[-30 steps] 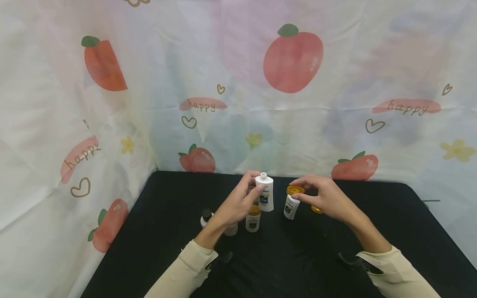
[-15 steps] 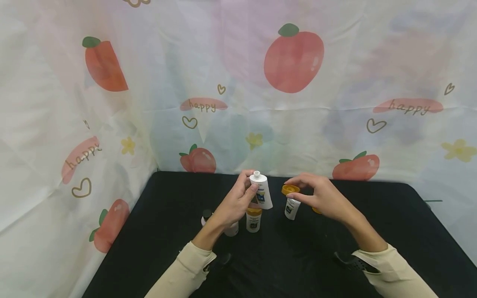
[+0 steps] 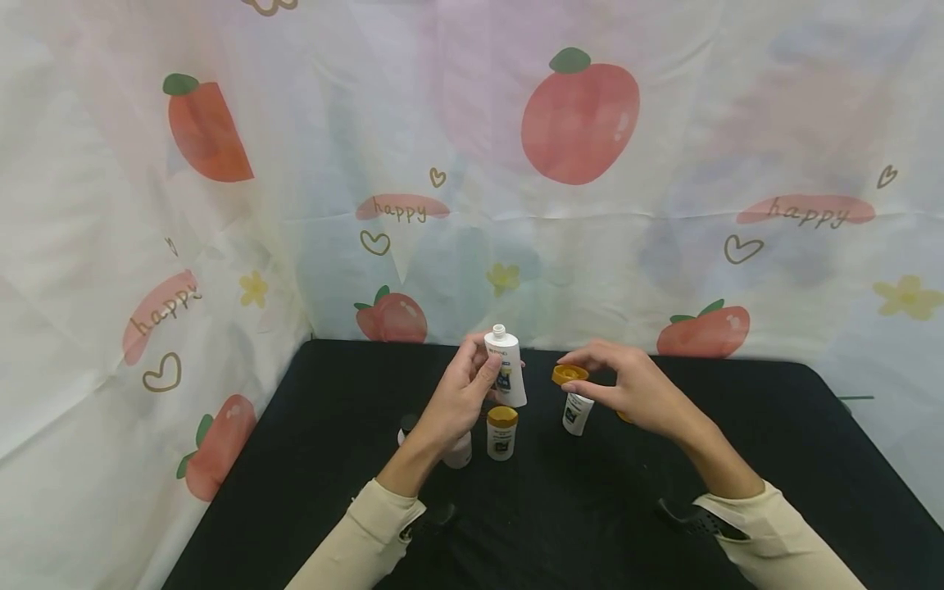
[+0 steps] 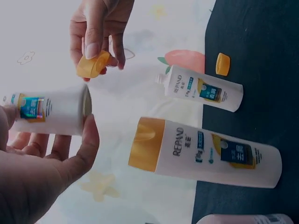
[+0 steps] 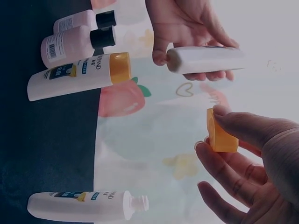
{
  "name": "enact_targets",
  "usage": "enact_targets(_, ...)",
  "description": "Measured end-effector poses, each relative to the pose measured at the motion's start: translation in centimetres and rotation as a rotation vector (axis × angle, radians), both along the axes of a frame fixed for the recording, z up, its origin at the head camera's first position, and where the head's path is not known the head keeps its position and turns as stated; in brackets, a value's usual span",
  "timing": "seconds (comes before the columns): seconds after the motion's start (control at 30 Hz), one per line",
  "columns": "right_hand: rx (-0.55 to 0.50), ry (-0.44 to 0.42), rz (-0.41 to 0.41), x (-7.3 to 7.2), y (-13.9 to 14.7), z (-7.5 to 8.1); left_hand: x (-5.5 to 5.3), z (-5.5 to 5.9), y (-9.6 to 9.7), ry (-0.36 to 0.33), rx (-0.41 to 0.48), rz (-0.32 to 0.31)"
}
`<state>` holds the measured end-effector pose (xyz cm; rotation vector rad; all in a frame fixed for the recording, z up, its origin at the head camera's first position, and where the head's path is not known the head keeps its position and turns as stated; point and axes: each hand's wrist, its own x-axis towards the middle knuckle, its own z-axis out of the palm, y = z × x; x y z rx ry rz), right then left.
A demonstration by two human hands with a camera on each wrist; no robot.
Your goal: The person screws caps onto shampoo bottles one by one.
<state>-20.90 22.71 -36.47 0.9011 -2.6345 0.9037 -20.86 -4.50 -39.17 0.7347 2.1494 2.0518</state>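
My left hand [image 3: 451, 401] grips a white shampoo bottle [image 3: 507, 375] with a bare neck, raised above the table. In the left wrist view a finger reaches to the base of this shampoo bottle [image 4: 60, 109]. Between thumb and fingers my right hand [image 3: 640, 387] pinches a yellow cap [image 3: 569, 374], to the right of the raised bottle. Below that cap a second white shampoo bottle [image 3: 577, 416] stands with its neck bare. Another yellow cap [image 4: 223, 64] lies on the table near it. A third shampoo bottle [image 3: 501, 444], with its yellow cap on, stands below the raised bottle.
Two pinkish bottles with black caps, a nearer one [image 5: 65, 48] and a farther one [image 5: 74, 21], stand at the left, partly behind my left forearm in the head view. A black cloth [image 3: 590, 524] covers the table. A printed curtain [image 3: 472, 123] hangs behind and at the left.
My left hand has moved left and slightly up with its bottle, which tilted midway and is more upright now. My right hand has shifted a little left with the cap. The standing bottles stay put.
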Motion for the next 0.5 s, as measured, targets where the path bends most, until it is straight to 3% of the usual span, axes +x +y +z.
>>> enact_targets(0.3,-0.031,-0.001,0.028,-0.21,-0.47,0.42,-0.05,-0.25,-0.33,-0.007,-0.022,0.044)
enact_targets(0.5,-0.078,-0.057,0.018,-0.22,-0.96,0.74,0.28,-0.39,-0.66,-0.01,-0.006,0.072)
